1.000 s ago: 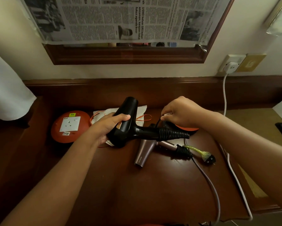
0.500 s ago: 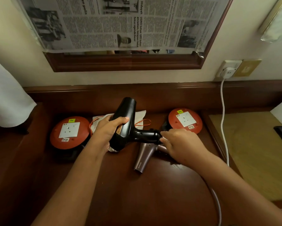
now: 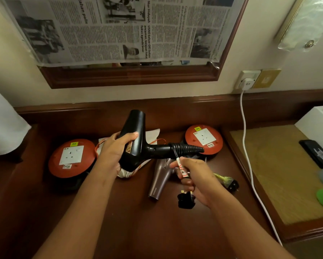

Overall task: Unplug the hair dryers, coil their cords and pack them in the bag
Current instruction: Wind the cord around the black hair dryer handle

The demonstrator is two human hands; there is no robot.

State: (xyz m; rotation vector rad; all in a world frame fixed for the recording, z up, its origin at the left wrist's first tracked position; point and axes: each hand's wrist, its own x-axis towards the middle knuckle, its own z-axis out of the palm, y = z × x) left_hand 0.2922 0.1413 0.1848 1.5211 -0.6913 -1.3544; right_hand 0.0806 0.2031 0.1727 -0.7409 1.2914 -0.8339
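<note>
My right hand (image 3: 193, 177) now pinches the tagged end of the cord (image 3: 181, 168), the black plug (image 3: 186, 200) dangling just below my palm; a moment ago it was down by the far reel. My left hand (image 3: 116, 152) grips the body of the black dryer (image 3: 138, 144), held above the counter (image 3: 119, 221). Just beyond my right hand lies the mauve dryer (image 3: 159, 179); behind my left, the white bag (image 3: 149, 134). I judge this cord nearly coiled, so bagging comes next.

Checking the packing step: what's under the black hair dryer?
Under the black hair dryer, gripped by the left hand, lies a white drawstring bag with orange cord. The dryer and hand cover most of it; its contents can't be seen.
</note>
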